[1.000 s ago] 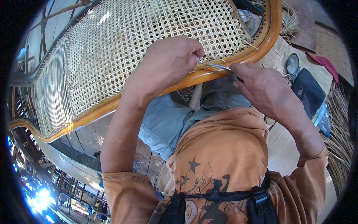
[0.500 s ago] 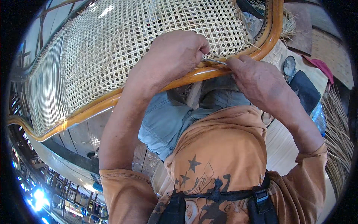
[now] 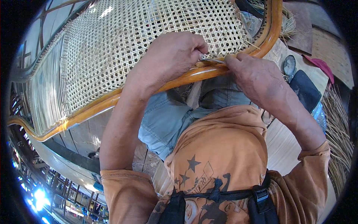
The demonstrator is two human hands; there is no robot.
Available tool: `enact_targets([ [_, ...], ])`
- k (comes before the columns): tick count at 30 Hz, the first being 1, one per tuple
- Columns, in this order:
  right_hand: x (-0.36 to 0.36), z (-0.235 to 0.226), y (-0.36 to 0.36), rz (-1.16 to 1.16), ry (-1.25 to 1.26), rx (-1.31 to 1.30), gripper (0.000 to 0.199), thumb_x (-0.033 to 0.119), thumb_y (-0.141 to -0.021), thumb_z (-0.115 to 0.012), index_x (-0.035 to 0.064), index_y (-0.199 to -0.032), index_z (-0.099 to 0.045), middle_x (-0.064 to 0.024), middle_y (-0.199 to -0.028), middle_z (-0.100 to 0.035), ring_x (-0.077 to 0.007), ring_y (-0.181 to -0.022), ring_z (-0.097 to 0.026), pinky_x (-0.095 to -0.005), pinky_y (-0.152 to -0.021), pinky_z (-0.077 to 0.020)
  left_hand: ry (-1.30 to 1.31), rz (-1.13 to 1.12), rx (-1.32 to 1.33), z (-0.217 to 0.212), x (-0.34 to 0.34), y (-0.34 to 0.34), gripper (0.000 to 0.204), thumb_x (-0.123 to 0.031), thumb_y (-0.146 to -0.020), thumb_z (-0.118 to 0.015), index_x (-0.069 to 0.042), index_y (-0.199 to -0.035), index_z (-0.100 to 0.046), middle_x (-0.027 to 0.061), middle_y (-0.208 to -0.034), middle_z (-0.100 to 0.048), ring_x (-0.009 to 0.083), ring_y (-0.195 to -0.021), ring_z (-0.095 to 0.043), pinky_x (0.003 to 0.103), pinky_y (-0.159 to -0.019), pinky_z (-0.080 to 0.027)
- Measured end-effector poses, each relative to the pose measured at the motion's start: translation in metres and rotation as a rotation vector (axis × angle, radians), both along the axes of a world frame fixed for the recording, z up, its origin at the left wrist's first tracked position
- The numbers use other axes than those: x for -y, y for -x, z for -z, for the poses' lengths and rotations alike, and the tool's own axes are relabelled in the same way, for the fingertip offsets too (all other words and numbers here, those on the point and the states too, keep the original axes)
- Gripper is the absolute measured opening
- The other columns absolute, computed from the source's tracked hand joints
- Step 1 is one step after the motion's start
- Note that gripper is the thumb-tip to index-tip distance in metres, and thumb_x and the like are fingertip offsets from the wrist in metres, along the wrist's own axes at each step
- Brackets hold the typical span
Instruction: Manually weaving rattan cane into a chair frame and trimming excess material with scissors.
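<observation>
A woven cane panel (image 3: 123,44) fills a curved, varnished wooden frame (image 3: 93,108) across my lap. My left hand (image 3: 175,52) is curled over the near edge of the weave, its thumb and fingers drawn together; what they pinch is mostly hidden. On the frame's near rail, to the right, my right hand (image 3: 257,74) is closed round one end of a thin silvery shaft (image 3: 214,60). That shaft runs along the rail toward my left fingertips. Whether it is an awl or a strip, I cannot tell.
Past my right arm lie a dark pouch (image 3: 305,89), a small metal dish (image 3: 289,65), a red cloth (image 3: 320,67) and a bundle of dry cane strands (image 3: 337,138). Unwoven parallel strands (image 3: 46,97) cover the panel's left end. Wooden boards (image 3: 332,52) stand far right.
My right hand has shifted very slightly left and up along the rail. The silvery shaft lies a little nearer my left fingers, which have barely moved.
</observation>
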State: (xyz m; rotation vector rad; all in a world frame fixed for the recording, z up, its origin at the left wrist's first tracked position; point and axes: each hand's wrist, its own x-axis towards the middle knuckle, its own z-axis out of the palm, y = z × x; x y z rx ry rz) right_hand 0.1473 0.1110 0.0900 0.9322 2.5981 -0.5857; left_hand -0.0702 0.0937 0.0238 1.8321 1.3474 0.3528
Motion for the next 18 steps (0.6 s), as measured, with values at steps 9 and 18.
enact_targets([
  [9, 0.0009, 0.0028, -0.0059, 0.047, -0.016, 0.035, 0.015, 0.009, -0.084, -0.053, 0.0048, -0.098, -0.054, -0.0133, -0.083, -0.058, -0.0331, -0.074, -0.064, -0.0416, -0.061, -0.0519, 0.106, -0.038, 0.055, -0.0034, 0.0025, -0.0002, 0.019, -0.010, -0.083, -0.060, -0.004, -0.100, -0.067, 0.0111, -0.089, -0.067, 0.0226, -0.082, -0.064, 0.032, -0.078, -0.050],
  [18, 0.0014, 0.0046, -0.0080, 0.029, -0.034, 0.025, 0.018, 0.010, -0.084, -0.057, 0.0068, -0.101, -0.051, -0.0113, -0.086, -0.057, -0.0313, -0.076, -0.063, -0.0401, -0.060, -0.0520, -0.024, -0.081, 0.098, 0.0018, 0.0056, 0.0010, 0.016, -0.008, -0.082, -0.060, -0.002, -0.095, -0.067, 0.0110, -0.089, -0.064, 0.0230, -0.085, -0.064, 0.031, -0.079, -0.050],
])
